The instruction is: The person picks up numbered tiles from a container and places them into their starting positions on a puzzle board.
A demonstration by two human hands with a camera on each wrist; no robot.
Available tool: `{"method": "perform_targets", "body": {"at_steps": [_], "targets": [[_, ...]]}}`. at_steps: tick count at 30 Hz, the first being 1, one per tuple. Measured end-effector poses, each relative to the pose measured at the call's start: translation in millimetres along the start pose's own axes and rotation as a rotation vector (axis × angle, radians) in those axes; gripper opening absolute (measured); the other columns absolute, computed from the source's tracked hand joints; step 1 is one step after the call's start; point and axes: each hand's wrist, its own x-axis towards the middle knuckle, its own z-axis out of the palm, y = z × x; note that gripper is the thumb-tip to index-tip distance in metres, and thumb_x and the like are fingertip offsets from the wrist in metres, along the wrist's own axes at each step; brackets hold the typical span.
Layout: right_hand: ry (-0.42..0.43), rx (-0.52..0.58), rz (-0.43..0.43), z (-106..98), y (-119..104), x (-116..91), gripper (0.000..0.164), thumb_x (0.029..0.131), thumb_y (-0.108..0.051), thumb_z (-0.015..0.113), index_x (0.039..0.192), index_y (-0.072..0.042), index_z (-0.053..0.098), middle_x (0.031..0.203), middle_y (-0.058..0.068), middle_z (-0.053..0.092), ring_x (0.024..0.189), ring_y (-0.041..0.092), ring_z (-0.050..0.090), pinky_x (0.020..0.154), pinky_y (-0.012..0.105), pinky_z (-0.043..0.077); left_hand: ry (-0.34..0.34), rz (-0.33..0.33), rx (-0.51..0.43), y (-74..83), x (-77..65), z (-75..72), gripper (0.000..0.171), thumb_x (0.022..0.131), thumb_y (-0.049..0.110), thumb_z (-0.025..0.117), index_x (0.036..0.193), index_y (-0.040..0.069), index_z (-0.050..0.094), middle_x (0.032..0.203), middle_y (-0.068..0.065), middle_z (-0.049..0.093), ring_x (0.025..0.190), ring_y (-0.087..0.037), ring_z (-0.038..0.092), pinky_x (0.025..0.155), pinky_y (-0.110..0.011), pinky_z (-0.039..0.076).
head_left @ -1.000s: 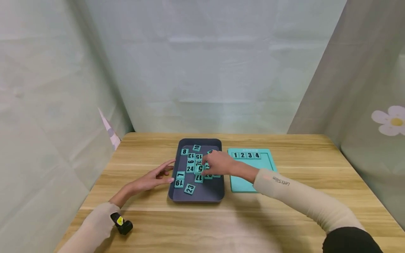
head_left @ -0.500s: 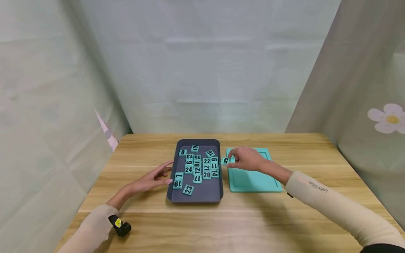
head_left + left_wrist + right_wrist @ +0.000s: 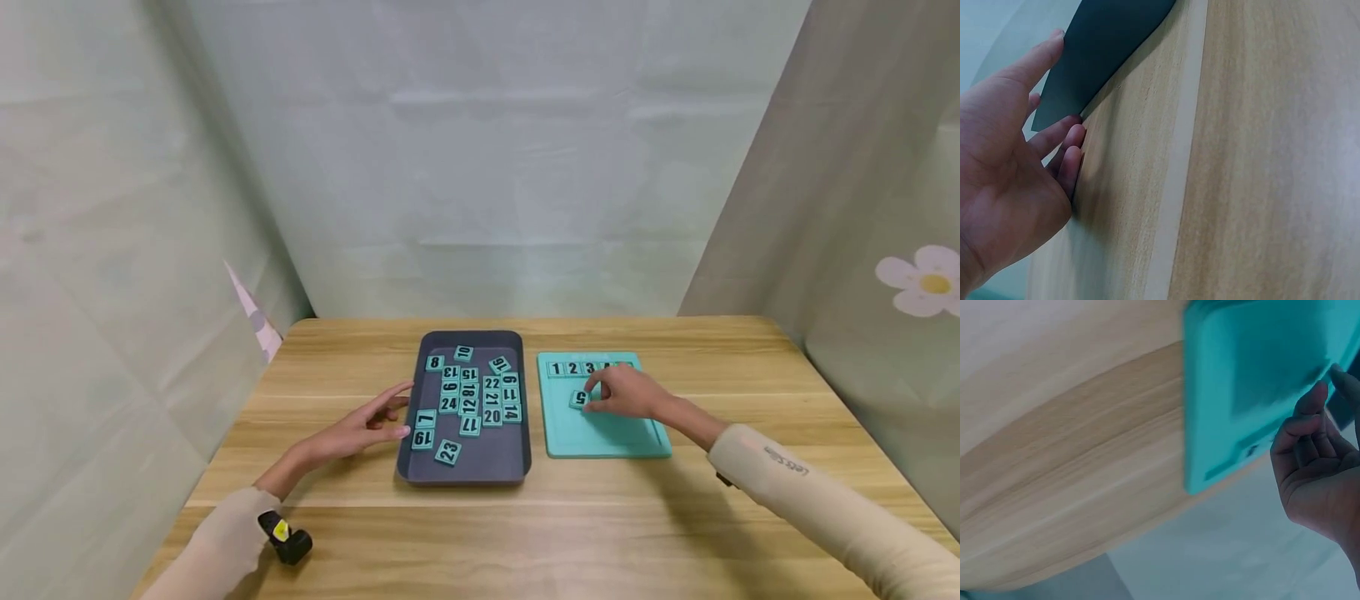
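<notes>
Right hand [image 3: 626, 392] pinches the 5 tile [image 3: 578, 399] at its fingertips, just under the 1-2-3 row on the board [image 3: 600, 437]; left hand [image 3: 365, 425] rests open beside the tray [image 3: 465, 467].

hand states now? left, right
Left hand: open, fingers straight, resting against the dark tray's left edge.
Right hand: pinching the 5 tile over the teal board.

- I sit at a wooden table [image 3: 570, 533] with pale, streaked grain and rounded far corners.
- Pale greenish cloth [image 3: 495, 158] hangs as a wall behind it and along both sides.
- A white flower with a yellow centre [image 3: 921, 283] is printed on the cloth at my right.
- The light is soft and even.
</notes>
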Motion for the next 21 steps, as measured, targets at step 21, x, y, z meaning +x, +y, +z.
{"method": "perform_targets", "body": {"at_steps": [21], "targets": [[-0.181, 0.022, -0.044, -6, 13, 3, 0.043, 0.090, -0.017, 0.078, 0.132, -0.010, 0.066, 0.075, -0.006, 0.067, 0.064, 0.004, 0.051, 0.064, 0.022, 0.042, -0.001, -0.024, -0.016, 3.4, -1.2, 0.5, 0.073, 0.104, 0.033, 0.059, 0.163, 0.036, 0.017, 0.167, -0.020, 0.028, 0.140, -0.040, 0.037, 0.114, -0.058, 0.033]]}}
